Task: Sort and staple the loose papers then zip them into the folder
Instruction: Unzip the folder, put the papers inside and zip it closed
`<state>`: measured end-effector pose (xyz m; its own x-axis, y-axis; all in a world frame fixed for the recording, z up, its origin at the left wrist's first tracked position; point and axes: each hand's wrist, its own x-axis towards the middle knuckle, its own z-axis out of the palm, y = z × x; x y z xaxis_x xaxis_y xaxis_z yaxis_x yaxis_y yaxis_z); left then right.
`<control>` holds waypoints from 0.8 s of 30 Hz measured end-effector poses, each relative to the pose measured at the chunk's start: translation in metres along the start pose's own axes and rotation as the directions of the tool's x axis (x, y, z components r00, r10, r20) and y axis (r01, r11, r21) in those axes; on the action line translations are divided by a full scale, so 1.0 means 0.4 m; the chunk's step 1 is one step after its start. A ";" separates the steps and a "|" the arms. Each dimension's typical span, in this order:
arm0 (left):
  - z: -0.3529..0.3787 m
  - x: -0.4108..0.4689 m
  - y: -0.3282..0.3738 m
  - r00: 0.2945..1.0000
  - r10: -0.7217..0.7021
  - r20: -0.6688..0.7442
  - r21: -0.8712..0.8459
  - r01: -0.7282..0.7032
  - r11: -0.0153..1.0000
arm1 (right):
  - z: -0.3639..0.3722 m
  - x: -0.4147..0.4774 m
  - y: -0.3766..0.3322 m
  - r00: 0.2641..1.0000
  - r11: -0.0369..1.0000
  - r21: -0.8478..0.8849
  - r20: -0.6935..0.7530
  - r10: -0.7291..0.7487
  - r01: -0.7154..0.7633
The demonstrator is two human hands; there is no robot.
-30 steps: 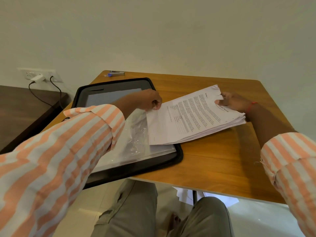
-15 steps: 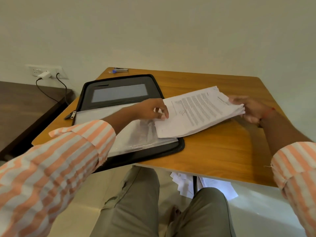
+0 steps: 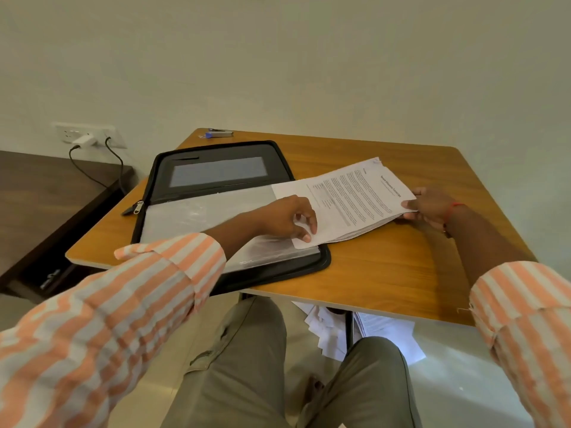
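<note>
Only one camera here, a wide-angle one on the person's head. It faces forward and down, close over the surface [image 3: 386, 273], so the left hand [image 3: 285, 219] and right hand [image 3: 432, 206] land mid-frame, wall [image 3: 309, 72] up top, lap [image 3: 247, 366] at the bottom.

Office-like room: wooden desk [image 3: 386, 273], wall socket [image 3: 83, 134], stapler [image 3: 220, 133].

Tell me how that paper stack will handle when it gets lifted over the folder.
The paper stack is probably floppy: its layers fan out where the right hand pinches it. Sheets may slide apart; any staple is too small to tell. Its thickness suggests some heft, so two-handed support seems wise.
</note>
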<state>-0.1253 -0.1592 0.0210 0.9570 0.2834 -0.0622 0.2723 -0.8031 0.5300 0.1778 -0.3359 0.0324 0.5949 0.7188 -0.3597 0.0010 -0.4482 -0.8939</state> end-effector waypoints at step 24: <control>0.057 -0.042 0.008 0.907 -0.108 -0.406 -0.103 0.072 0.992 | 0.259 -0.068 -0.008 0.987 0.968 -0.203 -0.026 -0.157 0.149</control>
<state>-0.1380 -0.1784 0.0047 0.7983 0.5566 0.2301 0.3286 -0.7226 0.6082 0.0784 -0.2990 0.0172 0.6078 0.7664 -0.2080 0.2522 -0.4346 -0.8646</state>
